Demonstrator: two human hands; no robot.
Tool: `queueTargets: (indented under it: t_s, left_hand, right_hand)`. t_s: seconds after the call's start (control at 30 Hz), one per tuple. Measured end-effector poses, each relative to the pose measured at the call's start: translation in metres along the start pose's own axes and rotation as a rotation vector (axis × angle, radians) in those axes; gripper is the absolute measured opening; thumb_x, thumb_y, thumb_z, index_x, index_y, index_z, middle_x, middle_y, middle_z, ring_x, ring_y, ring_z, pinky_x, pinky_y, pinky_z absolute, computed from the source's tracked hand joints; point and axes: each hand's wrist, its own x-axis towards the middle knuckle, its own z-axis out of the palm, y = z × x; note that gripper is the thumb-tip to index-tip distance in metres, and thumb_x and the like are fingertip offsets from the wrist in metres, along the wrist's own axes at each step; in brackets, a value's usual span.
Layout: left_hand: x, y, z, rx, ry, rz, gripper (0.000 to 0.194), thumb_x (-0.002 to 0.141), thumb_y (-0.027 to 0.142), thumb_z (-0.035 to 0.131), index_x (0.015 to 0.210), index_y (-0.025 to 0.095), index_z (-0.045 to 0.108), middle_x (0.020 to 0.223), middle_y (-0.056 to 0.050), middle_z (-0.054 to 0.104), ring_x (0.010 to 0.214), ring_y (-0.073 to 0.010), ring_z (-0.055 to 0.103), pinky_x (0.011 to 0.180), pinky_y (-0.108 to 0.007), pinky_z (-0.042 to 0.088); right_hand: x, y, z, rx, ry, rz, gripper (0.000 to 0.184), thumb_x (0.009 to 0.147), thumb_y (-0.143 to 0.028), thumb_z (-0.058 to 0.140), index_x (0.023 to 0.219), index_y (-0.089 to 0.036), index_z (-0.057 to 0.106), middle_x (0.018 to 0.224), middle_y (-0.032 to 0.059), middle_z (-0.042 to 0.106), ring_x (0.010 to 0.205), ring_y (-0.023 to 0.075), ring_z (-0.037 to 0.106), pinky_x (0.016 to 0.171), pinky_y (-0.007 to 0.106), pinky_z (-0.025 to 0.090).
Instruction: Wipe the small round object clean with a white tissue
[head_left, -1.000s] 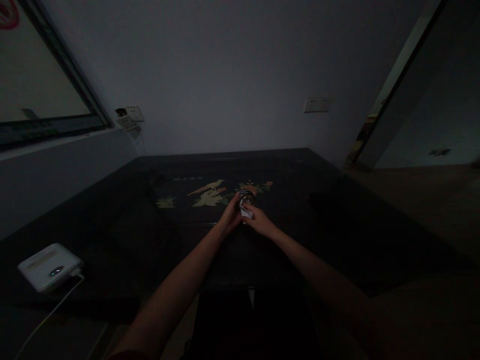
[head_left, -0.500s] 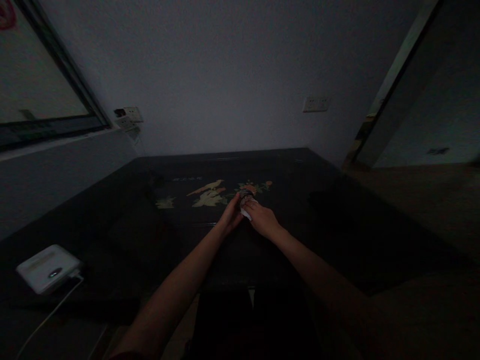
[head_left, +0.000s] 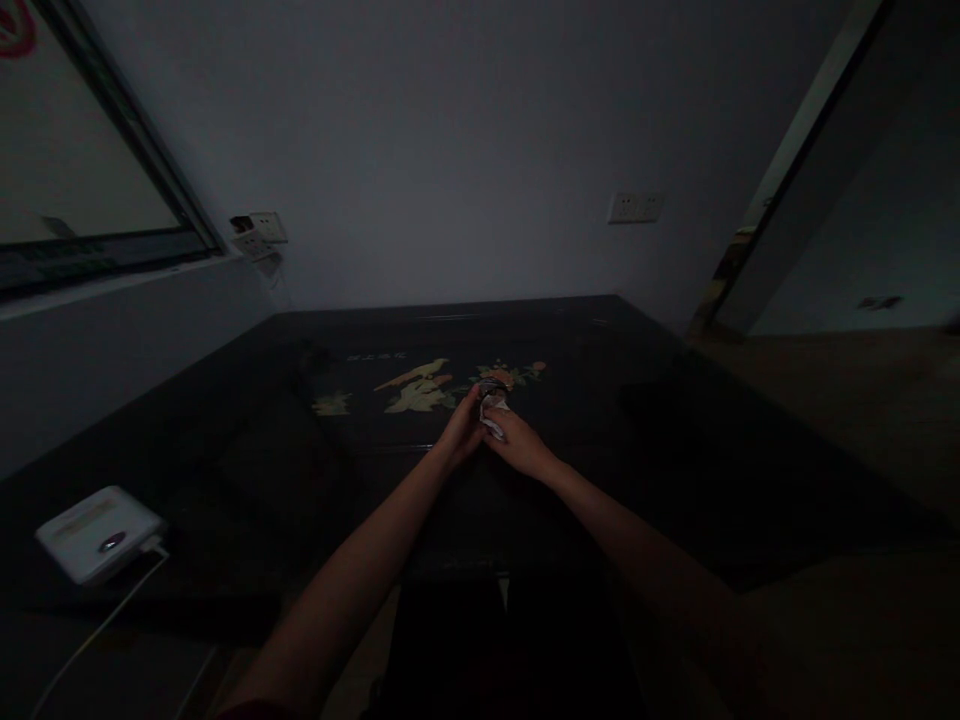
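In dim light, my left hand (head_left: 460, 437) is closed around the left side of a small round object with a shiny, dark rim (head_left: 493, 386); it looks like a small glass or jar, but the kind is unclear. My right hand (head_left: 517, 443) pinches a crumpled white tissue (head_left: 493, 427) against the near side of that object. Both hands meet over the middle of a dark tabletop (head_left: 450, 520). Fingers and tissue cover much of the object.
A white box-shaped device (head_left: 101, 533) with a cable (head_left: 97, 635) sits at the table's left. Bird-and-flower decoration (head_left: 412, 388) marks the tabletop. Behind stands a wall with sockets (head_left: 635, 207), and a window (head_left: 82, 150) is at upper left.
My right hand has shifted slightly down and left with the tissue, uncovering a little more of the object's rim. The left hand has hardly moved.
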Motion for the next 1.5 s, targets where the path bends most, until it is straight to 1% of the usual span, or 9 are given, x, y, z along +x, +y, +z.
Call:
queueTargets:
  t_s: [0.17,0.3,0.37,0.53,0.73,0.9,1.17,1.3,1.5]
  left_hand:
    - [0.001,0.0,-0.003,0.01,0.016,0.007,0.028,0.09,0.035,0.055,0.102,0.013,0.068,0.09,-0.007,0.072,0.084,-0.017,0.067,0.089,-0.028,0.049]
    - [0.002,0.0,-0.003,0.029,0.071,0.038,0.023,0.089,0.031,0.058,0.103,0.015,0.067,0.084,-0.005,0.072,0.074,-0.0146,0.067,0.083,-0.027,0.051]
    - [0.002,0.0,-0.002,0.034,0.081,0.04,0.023,0.088,0.031,0.059,0.102,0.014,0.067,0.084,-0.005,0.072,0.074,-0.0146,0.066,0.084,-0.028,0.05]
    - [0.001,0.0,0.0,0.004,0.023,0.065,0.025,0.089,0.034,0.058,0.101,0.014,0.068,0.093,-0.007,0.071,0.086,-0.017,0.067,0.09,-0.028,0.047]
    - [-0.002,0.001,0.0,-0.027,-0.017,0.006,0.038,0.092,0.044,0.049,0.101,0.012,0.068,0.098,-0.009,0.071,0.101,-0.02,0.064,0.099,-0.031,0.044]
    - [-0.007,0.003,0.006,-0.044,-0.005,-0.017,0.036,0.095,0.039,0.043,0.1,0.013,0.068,0.098,-0.009,0.071,0.105,-0.0201,0.063,0.1,-0.031,0.043]
    - [-0.01,0.003,0.011,-0.005,0.007,-0.041,0.047,0.092,0.048,0.046,0.108,0.01,0.067,0.101,-0.012,0.072,0.105,-0.0224,0.065,0.099,-0.03,0.045]
    - [-0.012,0.003,0.013,0.023,0.011,-0.039,0.048,0.093,0.048,0.043,0.112,0.01,0.066,0.099,-0.012,0.072,0.105,-0.0231,0.064,0.099,-0.031,0.045]
    - [-0.014,0.004,0.015,0.022,0.025,-0.027,0.046,0.093,0.047,0.044,0.111,0.01,0.066,0.098,-0.011,0.072,0.101,-0.0218,0.066,0.095,-0.03,0.047]
  right_hand:
    - [0.004,0.002,0.006,0.274,0.009,0.068,0.052,0.079,-0.016,0.061,0.13,-0.014,0.052,0.126,0.0141,0.062,0.112,0.024,0.06,0.097,0.04,0.048]
    - [0.003,0.001,0.006,0.464,-0.019,0.169,0.061,0.079,-0.02,0.062,0.137,-0.015,0.044,0.12,0.0124,0.064,0.094,0.0204,0.066,0.075,0.031,0.056]
    - [0.003,0.0,0.005,0.471,-0.038,0.175,0.061,0.08,-0.021,0.061,0.137,-0.014,0.044,0.119,0.0125,0.065,0.092,0.0201,0.066,0.073,0.03,0.056]
    - [0.001,-0.003,-0.002,0.166,0.016,0.064,0.043,0.083,-0.016,0.055,0.126,-0.012,0.056,0.121,0.0144,0.064,0.111,0.0239,0.06,0.098,0.039,0.046]
    - [-0.008,-0.018,-0.014,-0.3,-0.039,-0.004,0.038,0.093,-0.022,0.044,0.131,-0.02,0.052,0.135,0.011,0.057,0.126,0.0224,0.051,0.1,0.038,0.046]
    - [-0.008,-0.028,-0.012,-0.547,-0.022,0.022,0.043,0.095,-0.024,0.041,0.136,-0.013,0.047,0.135,0.0169,0.056,0.127,0.0263,0.049,0.098,0.039,0.048]
    - [-0.008,-0.038,-0.003,-0.629,0.07,0.035,0.048,0.096,-0.033,0.041,0.138,-0.01,0.045,0.143,0.0218,0.047,0.135,0.0311,0.041,0.092,0.044,0.052]
    - [-0.008,-0.04,-0.004,-0.623,0.064,0.023,0.048,0.094,-0.03,0.044,0.138,-0.009,0.044,0.148,0.0209,0.039,0.137,0.0319,0.037,0.094,0.046,0.052]
    - [-0.005,-0.033,-0.006,-0.591,0.075,-0.07,0.044,0.094,-0.024,0.045,0.136,-0.012,0.047,0.148,0.0186,0.04,0.139,0.0282,0.036,0.1,0.043,0.049]
